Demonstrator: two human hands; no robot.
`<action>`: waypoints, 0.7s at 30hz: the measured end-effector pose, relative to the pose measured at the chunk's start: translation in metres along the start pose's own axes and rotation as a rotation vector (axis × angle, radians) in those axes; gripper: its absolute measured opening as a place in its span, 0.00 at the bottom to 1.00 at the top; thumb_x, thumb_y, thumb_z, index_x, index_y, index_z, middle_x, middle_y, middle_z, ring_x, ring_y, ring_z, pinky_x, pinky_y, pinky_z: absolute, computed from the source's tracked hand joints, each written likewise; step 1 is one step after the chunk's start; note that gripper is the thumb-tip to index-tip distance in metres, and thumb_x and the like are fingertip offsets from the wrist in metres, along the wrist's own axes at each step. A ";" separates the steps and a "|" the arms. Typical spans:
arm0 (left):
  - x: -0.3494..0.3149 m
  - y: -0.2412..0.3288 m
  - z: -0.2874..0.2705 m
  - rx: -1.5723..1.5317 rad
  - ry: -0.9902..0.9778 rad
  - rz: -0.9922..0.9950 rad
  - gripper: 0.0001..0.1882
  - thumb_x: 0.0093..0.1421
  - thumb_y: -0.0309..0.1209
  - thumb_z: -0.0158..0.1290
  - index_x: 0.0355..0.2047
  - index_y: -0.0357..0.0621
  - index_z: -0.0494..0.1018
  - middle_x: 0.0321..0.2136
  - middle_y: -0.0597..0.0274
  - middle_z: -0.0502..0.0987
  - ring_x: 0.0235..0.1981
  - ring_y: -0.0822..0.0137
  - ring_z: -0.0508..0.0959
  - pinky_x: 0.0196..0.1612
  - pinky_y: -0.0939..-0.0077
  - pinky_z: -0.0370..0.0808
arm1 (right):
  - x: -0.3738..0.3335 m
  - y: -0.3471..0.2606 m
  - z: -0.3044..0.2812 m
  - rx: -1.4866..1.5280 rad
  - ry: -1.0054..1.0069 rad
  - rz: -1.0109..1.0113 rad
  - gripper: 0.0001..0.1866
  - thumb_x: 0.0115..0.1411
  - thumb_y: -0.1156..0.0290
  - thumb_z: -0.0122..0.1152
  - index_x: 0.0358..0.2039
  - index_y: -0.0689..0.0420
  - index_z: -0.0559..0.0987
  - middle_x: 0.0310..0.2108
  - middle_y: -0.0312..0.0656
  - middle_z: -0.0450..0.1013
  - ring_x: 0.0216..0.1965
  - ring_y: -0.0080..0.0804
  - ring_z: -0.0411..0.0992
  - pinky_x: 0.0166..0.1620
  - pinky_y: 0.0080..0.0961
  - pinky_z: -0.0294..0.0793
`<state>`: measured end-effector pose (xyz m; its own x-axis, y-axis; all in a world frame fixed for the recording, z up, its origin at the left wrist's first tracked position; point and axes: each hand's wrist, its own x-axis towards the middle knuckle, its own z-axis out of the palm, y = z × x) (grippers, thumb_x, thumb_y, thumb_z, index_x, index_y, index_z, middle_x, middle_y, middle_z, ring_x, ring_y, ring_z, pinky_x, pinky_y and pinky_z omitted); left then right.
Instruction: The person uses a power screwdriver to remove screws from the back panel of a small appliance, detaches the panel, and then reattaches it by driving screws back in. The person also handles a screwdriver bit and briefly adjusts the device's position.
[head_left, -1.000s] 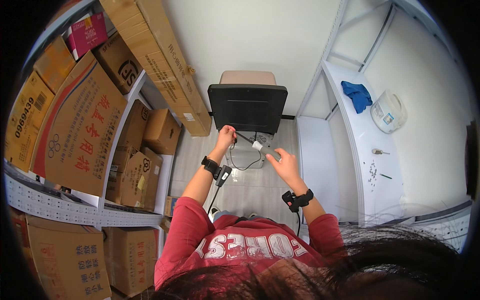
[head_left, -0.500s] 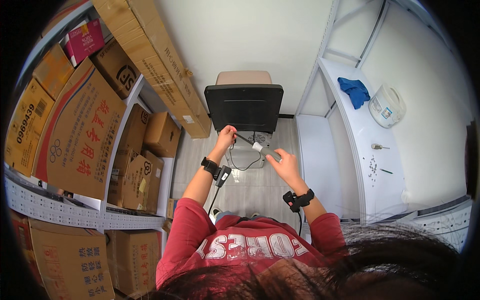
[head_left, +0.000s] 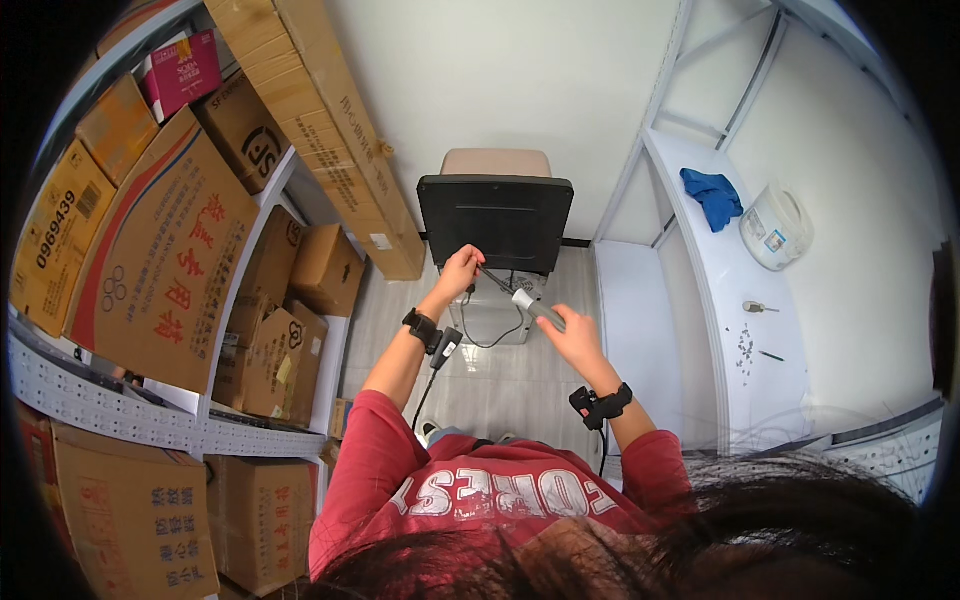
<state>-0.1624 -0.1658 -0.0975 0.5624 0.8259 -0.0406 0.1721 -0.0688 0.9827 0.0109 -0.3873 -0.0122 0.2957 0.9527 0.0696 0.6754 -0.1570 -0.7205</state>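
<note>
My right hand (head_left: 577, 340) is closed around the grey handle of a screwdriver (head_left: 524, 299), which has a white collar and a dark shaft slanting up to the left. At the far end of that shaft, the fingers of my left hand (head_left: 461, 271) are pinched together; whether a small part sits between them is hidden. Both hands are just in front of a black panel (head_left: 493, 215), near its lower edge. Below the panel stands a light machine body (head_left: 490, 322) with a round vent and a dark looped cable (head_left: 497, 344).
On the right shelf (head_left: 695, 270) lie a blue cloth (head_left: 713, 197), a white bucket (head_left: 777, 228), another screwdriver (head_left: 760, 307), several small metal bits (head_left: 744, 350) and a thin green tool (head_left: 771, 355). Cardboard boxes (head_left: 165, 250) fill the left rack; a tall carton (head_left: 350, 150) leans at the wall.
The whole view has shifted slightly. My right hand's grip has turned a little on the screwdriver handle, and my left fingers stay at the shaft's end.
</note>
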 end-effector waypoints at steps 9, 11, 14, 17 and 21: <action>0.035 0.050 0.015 -0.312 -0.141 -0.036 0.12 0.69 0.39 0.36 0.41 0.45 0.65 0.22 0.68 0.67 0.21 0.79 0.63 0.24 0.85 0.62 | 0.009 0.003 0.003 0.000 0.157 0.006 0.18 0.57 0.59 0.57 0.35 0.64 0.75 0.32 0.54 0.73 0.34 0.54 0.72 0.36 0.42 0.70; 0.047 0.050 0.010 -0.452 -0.176 -0.074 0.19 0.69 0.46 0.34 0.43 0.44 0.64 0.22 0.66 0.68 0.21 0.77 0.63 0.25 0.83 0.63 | 0.013 0.001 0.008 0.036 0.209 0.008 0.18 0.57 0.59 0.57 0.35 0.64 0.75 0.32 0.54 0.73 0.34 0.54 0.72 0.35 0.42 0.70; 0.066 0.040 -0.001 -0.647 -0.245 -0.120 0.33 0.65 0.60 0.27 0.45 0.42 0.64 0.24 0.61 0.71 0.20 0.73 0.64 0.26 0.79 0.64 | 0.017 0.001 0.018 0.042 0.336 -0.003 0.18 0.58 0.59 0.57 0.36 0.64 0.75 0.31 0.54 0.73 0.33 0.53 0.72 0.35 0.40 0.70; 0.074 0.040 -0.008 -0.667 -0.300 -0.160 0.34 0.63 0.61 0.28 0.45 0.41 0.63 0.24 0.61 0.72 0.22 0.73 0.65 0.26 0.79 0.64 | 0.022 0.000 0.025 -0.009 0.417 0.014 0.19 0.58 0.58 0.56 0.37 0.64 0.75 0.29 0.53 0.73 0.31 0.51 0.73 0.34 0.39 0.70; 0.096 0.023 -0.037 -0.489 -0.402 -0.170 0.29 0.64 0.56 0.37 0.44 0.41 0.65 0.24 0.64 0.71 0.24 0.73 0.68 0.27 0.79 0.65 | 0.030 -0.015 0.040 -0.010 0.373 0.082 0.19 0.57 0.58 0.58 0.36 0.64 0.76 0.30 0.54 0.74 0.31 0.53 0.73 0.34 0.40 0.70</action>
<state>-0.1341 -0.0677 -0.0721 0.8344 0.5231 -0.1736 -0.0496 0.3848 0.9217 -0.0174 -0.3457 -0.0270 0.5731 0.7773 0.2597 0.6455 -0.2329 -0.7274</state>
